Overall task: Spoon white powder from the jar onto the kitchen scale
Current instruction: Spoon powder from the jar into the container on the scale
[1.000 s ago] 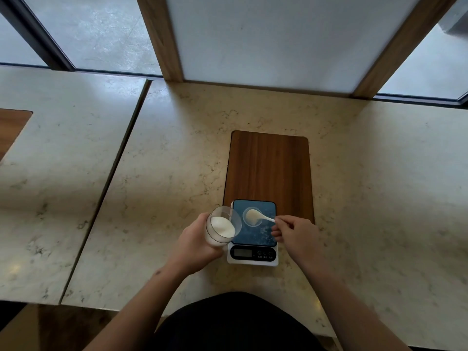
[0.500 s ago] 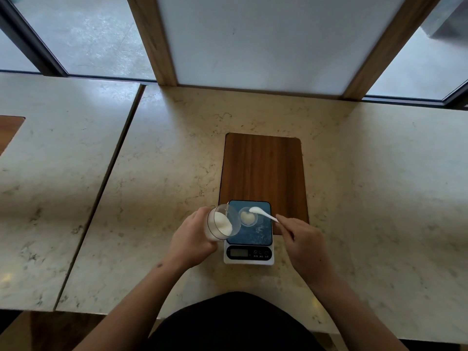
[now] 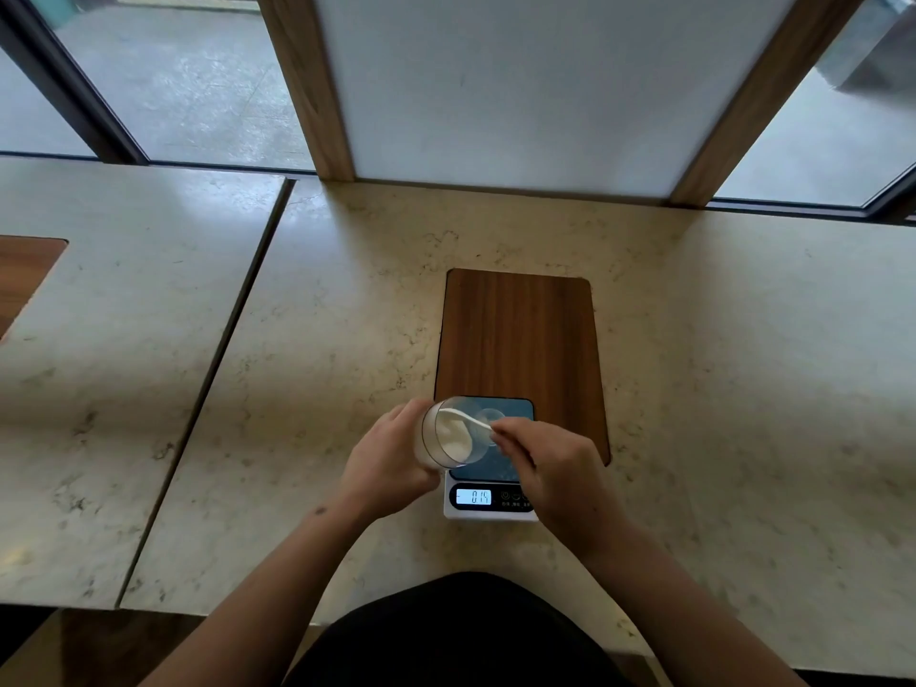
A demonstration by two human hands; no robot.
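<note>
My left hand [image 3: 384,463] holds a clear jar [image 3: 448,436] of white powder, tilted with its mouth toward the right, just over the left edge of the kitchen scale [image 3: 490,498]. A white spoon [image 3: 466,420] is pinched in my right hand [image 3: 555,468]; its bowl is inside the jar's mouth, on the powder. The scale has a dark blue platform and a lit display. A small pale heap of powder [image 3: 490,416] lies on the platform, partly hidden behind the jar and my fingers.
The scale stands on the near end of a brown wooden inlay [image 3: 520,339] set in a marble countertop [image 3: 743,389]. A seam [image 3: 223,349] splits off a second counter slab on the left. A white panel with wooden posts and windows lines the far edge.
My right hand has carried the spoon left from above the scale's platform into the jar's mouth. The jar has tilted further toward the spoon.
</note>
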